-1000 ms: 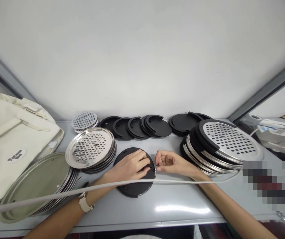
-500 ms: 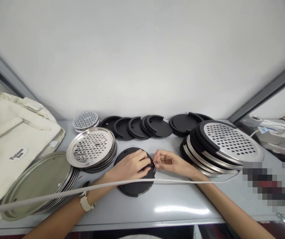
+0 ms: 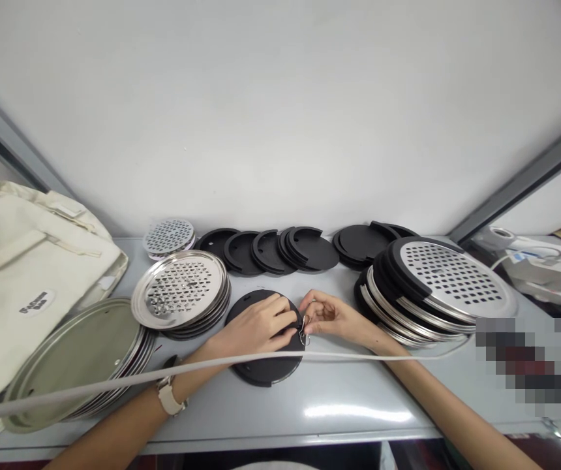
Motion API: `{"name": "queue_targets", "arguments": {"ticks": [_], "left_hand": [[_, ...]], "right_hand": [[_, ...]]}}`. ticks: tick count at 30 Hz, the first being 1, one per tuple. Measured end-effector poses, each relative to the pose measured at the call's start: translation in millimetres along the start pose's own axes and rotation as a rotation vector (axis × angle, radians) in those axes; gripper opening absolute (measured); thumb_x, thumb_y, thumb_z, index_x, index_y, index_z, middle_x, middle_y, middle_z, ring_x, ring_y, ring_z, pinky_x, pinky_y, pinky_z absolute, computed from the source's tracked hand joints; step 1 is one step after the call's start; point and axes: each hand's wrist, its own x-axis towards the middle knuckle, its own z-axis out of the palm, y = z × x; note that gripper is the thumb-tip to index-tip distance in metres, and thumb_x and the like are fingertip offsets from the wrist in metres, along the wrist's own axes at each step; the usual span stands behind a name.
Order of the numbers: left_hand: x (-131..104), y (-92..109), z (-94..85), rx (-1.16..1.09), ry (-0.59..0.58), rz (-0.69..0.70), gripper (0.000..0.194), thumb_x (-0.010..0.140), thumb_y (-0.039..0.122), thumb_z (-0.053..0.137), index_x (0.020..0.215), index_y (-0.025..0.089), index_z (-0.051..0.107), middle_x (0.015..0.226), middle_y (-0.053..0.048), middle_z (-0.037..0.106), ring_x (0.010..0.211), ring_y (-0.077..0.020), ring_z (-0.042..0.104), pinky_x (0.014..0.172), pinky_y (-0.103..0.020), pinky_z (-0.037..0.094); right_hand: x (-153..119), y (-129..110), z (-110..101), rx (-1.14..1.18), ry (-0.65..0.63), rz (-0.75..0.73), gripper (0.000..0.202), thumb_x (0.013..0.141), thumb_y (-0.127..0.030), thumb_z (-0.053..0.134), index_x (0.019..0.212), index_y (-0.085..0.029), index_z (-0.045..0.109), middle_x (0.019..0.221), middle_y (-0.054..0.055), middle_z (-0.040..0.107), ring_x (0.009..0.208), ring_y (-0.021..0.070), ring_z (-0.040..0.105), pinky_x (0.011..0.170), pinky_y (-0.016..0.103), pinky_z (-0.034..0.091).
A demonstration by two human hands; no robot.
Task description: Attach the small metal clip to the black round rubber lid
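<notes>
Left hand (image 3: 261,323) lies bent over black disc (image 3: 265,373), just back from table's (image 3: 353,385) front edge; can't tell if its fingers grip. Right hand (image 3: 334,318) pinches small metal ring (image 3: 304,339) at disc's right rim. Cream bag (image 3: 1,261), table's left edge: white oval label (image 3: 38,303), dark lettering, too blurred to read.

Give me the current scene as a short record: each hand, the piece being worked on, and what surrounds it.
Left hand: over the black disc, fingers curled
Right hand: pinching a small metal piece at the disc's right edge
Far left: cream bag, green plate
Near left: shiny perforated plate topping a stack
Right: stack topped by a perforated plate with a black rim
Back: more black discs
</notes>
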Motion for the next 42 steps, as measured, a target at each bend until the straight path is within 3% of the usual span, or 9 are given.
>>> {"name": "queue_targets", "arguments": {"ticks": [4,17,27,35,42], "left_hand": [[-0.4,0.2,-0.5,-0.001,0.002,-0.006,0.008,0.091,0.020,0.049,0.092,0.016,0.056,0.091,-0.005,0.054,0.088,-0.0176,0.051,0.079,-0.030,0.045],[-0.8,-1.4,1.2,0.016,0.007,0.009,0.009,0.092,0.020,0.049,0.093,0.015,0.056,0.092,-0.006,0.054,0.089,-0.0174,0.052,0.078,-0.030,0.046],[-1.0,-1.8,1.4,0.018,0.001,0.003,0.010,0.092,0.021,0.049,0.095,0.014,0.055,0.092,-0.006,0.053,0.088,-0.0175,0.051,0.079,-0.030,0.046],[-0.7,-1.6,0.7,0.011,0.006,0.008,0.010,0.093,0.021,0.048,0.091,0.015,0.056,0.091,-0.005,0.053,0.088,-0.0175,0.051,0.079,-0.031,0.045],[-0.8,-2.6,1.9,-0.014,-0.001,0.002,0.010,0.093,0.021,0.048,0.093,0.015,0.057,0.091,-0.005,0.054,0.089,-0.0177,0.051,0.079,-0.030,0.045]], "right_hand": [[0.6,1.0,-0.6,0.011,0.028,0.007,0.026,0.071,-0.028,0.077,0.083,-0.015,0.058,0.073,-0.002,0.063,0.068,0.0092,0.058,0.067,0.023,0.045],[1.2,2.8,-2.9,-0.010,0.105,0.067,0.028,0.065,-0.024,0.080,0.090,-0.015,0.073,0.073,0.001,0.069,0.066,0.0106,0.060,0.066,0.023,0.047],[0.9,-2.9,-3.5,0.029,0.068,0.079,0.033,0.070,-0.025,0.077,0.100,-0.015,0.069,0.077,0.001,0.068,0.070,0.0104,0.060,0.070,0.024,0.046],[2.6,-2.9,0.0,0.073,0.128,0.106,0.027,0.063,-0.026,0.081,0.080,-0.013,0.065,0.068,0.000,0.066,0.061,0.0083,0.056,0.063,0.023,0.043],[2.4,-5.5,0.7,0.072,0.153,0.148,0.028,0.061,-0.028,0.082,0.080,-0.013,0.068,0.068,0.000,0.067,0.061,0.0084,0.056,0.064,0.024,0.043]]}}
